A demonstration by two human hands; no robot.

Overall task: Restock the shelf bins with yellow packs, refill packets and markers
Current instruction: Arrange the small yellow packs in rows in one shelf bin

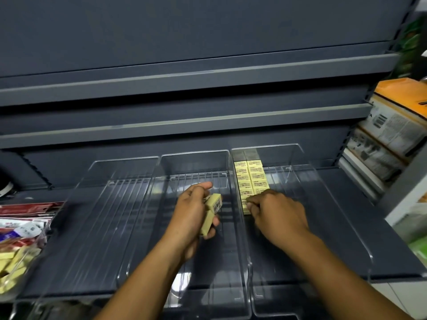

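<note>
Three clear plastic bins stand side by side on the grey shelf: a left bin (97, 204), a middle bin (226, 227) and a right bin (335, 204). Two rows of yellow packs (251, 176) lie along the right bin's left wall. My right hand (275, 211) is inside that bin at the near end of the rows, its curled fingers pinching a yellow pack (245, 205) there. My left hand (194, 211) hovers over the middle bin and grips two or three yellow packs (211, 213), one with a barcode showing.
A heap of loose yellow packs (11, 266) and red-and-white packets (25, 218) lies at the far left. Boxed goods (388, 135) are stacked on the neighbouring shelf to the right. Bare grey shelves (184, 125) run above the bins.
</note>
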